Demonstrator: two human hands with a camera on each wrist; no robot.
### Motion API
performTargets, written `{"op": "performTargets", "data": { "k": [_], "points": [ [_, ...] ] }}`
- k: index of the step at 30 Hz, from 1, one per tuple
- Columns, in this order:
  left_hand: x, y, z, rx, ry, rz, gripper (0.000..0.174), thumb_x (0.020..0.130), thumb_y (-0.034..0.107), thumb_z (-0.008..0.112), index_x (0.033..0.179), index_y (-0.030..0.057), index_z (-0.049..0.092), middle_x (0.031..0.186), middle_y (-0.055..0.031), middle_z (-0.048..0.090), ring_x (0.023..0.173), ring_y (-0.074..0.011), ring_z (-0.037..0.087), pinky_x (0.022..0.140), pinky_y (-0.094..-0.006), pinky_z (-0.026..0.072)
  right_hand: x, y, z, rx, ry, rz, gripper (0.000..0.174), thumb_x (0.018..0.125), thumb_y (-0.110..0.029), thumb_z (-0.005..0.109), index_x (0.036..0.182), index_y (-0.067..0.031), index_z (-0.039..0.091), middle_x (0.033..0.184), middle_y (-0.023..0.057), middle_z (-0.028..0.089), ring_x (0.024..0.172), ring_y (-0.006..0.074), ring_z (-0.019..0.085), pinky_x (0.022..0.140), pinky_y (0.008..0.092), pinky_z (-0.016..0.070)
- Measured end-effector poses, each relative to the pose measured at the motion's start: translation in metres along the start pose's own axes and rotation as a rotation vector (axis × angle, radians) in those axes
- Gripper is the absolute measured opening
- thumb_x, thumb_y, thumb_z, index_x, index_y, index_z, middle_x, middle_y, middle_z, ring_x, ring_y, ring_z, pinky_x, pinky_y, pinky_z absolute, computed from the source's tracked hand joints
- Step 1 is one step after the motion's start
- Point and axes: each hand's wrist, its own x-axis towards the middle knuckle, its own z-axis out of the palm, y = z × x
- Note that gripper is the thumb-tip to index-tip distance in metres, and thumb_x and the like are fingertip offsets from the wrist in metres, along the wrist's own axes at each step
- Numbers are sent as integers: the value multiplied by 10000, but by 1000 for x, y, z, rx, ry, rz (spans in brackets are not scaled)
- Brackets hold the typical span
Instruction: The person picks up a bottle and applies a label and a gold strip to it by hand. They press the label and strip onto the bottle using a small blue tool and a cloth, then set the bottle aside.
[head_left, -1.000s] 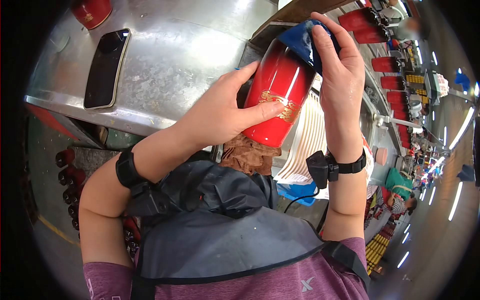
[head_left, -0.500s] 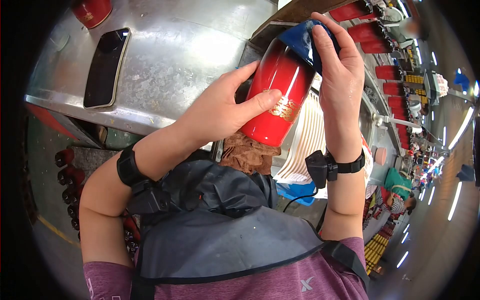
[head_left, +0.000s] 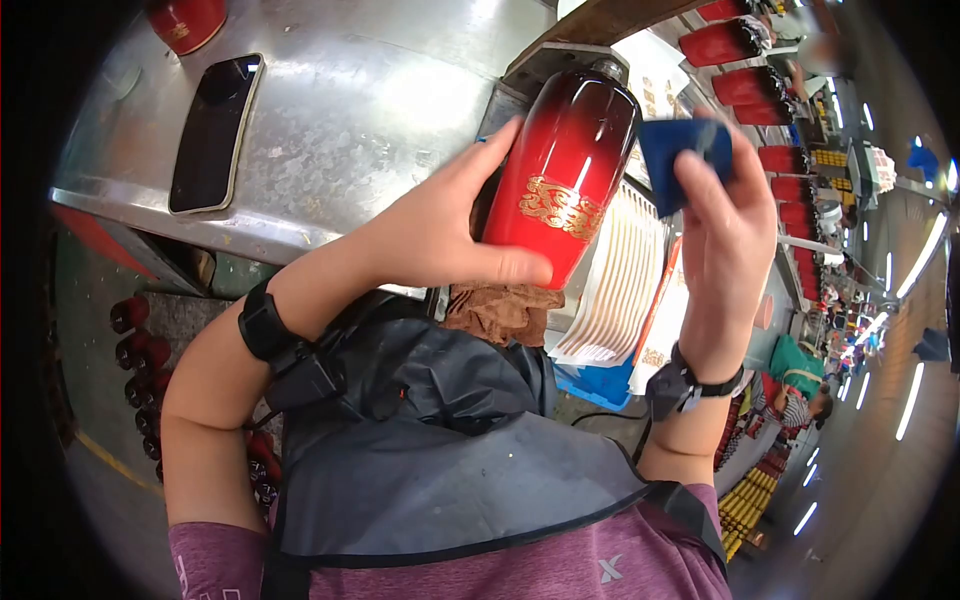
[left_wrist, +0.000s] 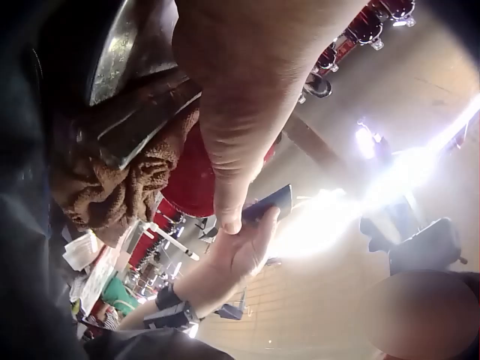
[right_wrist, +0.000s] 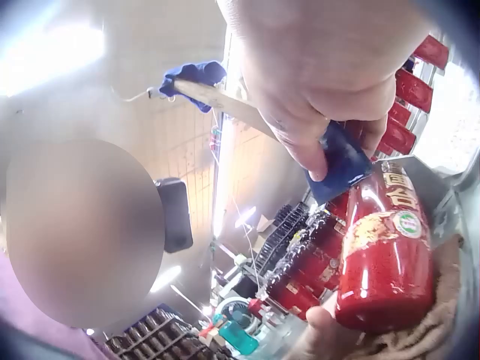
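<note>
A glossy red bottle (head_left: 585, 150) with a black shoulder and a gold band lies tilted, its neck away from me and its base by a brown cloth (head_left: 500, 315). My left hand (head_left: 440, 225) holds it from the left, with the thumb across the front near the base and the other fingers mostly hidden behind. Gold lettering and a round green-and-white mark show on its other side in the right wrist view. My right hand (head_left: 735, 225) pinches a flat blue scraper (head_left: 660, 165) between thumb and fingers, just right of the bottle's shoulder.
A phone (head_left: 215, 135) lies on the metal table (head_left: 330, 130), with another red vessel (head_left: 187, 22) at the far left corner. Striped sheets (head_left: 622, 285) lie right of the bottle over a blue tray (head_left: 598, 388). Rows of red bottles (head_left: 720, 43) stand beyond.
My right hand has lifted the blue scraper off the bottle's shoulder and moved right and toward me, baring the neck. The left thumb has slid down from the gold band toward the base.
</note>
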Motion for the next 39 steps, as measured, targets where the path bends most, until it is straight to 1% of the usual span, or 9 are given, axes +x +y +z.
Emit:
{"op": "performTargets", "data": {
  "k": [3,11,19,24,27,30,33,35,39],
  "points": [
    [-4,2,-1,53,-88,84,1119,771,410,831,1543,-53,165,1547,-224,332,1444,-300,326,1178,-405,238,-37,-2,-9,-192,11,28,332,838,32,740,1140,33,601,1030,56,658,926,99,609,839,231,482],
    [4,-1,9,-315,-3,-29,641,1039,223,513,1532,-50,208,1400,-209,527,1277,-197,512,1039,-320,429,-72,16,-3,-352,35,-55,250,825,71,725,1025,1,592,948,41,607,875,92,566,799,227,467],
    [3,-2,15,-394,56,-29,717,995,285,610,1489,-106,266,1354,-201,555,1251,-231,545,1045,-334,423,-68,14,8,-731,-119,-375,260,774,77,740,1007,-1,656,914,80,626,859,184,611,744,296,491],
    [3,-1,15,-375,54,-14,703,996,266,611,1487,-105,271,1355,-198,551,1247,-224,546,1044,-333,425,-48,10,-1,-641,-78,-93,215,836,-5,712,1047,-16,675,898,62,635,813,140,609,737,253,476],
    [4,-5,15,-378,61,-14,745,975,302,639,1485,-104,279,1354,-216,543,1270,-251,528,1051,-348,420,-38,7,-7,-628,-2,-172,228,820,10,722,1044,-5,681,897,63,639,788,135,606,727,241,468],
    [0,-14,12,-208,93,48,942,882,426,734,1486,-114,254,1370,-249,507,1280,-309,520,1052,-374,422,-44,-6,5,-739,-182,-246,235,789,14,743,1021,-13,711,877,56,644,782,138,605,685,246,464],
    [-5,-5,8,187,26,251,1111,773,386,843,1543,-41,164,1487,-259,397,1352,-325,452,1102,-402,368,-39,-1,-2,-829,-67,-358,255,778,28,744,1026,-26,726,862,75,641,761,145,604,667,255,463],
    [-2,-4,11,225,31,231,1260,627,393,916,1538,-44,164,1406,-283,435,1291,-413,477,1057,-429,400,-48,-8,1,-949,-98,-442,354,709,69,733,1045,-44,734,872,75,641,783,182,611,682,289,475],
    [2,7,7,311,56,229,1226,608,352,908,1525,-59,205,1223,-245,517,1129,-411,532,951,-430,441,-61,1,5,-952,-306,-631,542,559,53,738,1080,-95,750,890,63,646,807,235,608,701,349,477]
  ]
}}
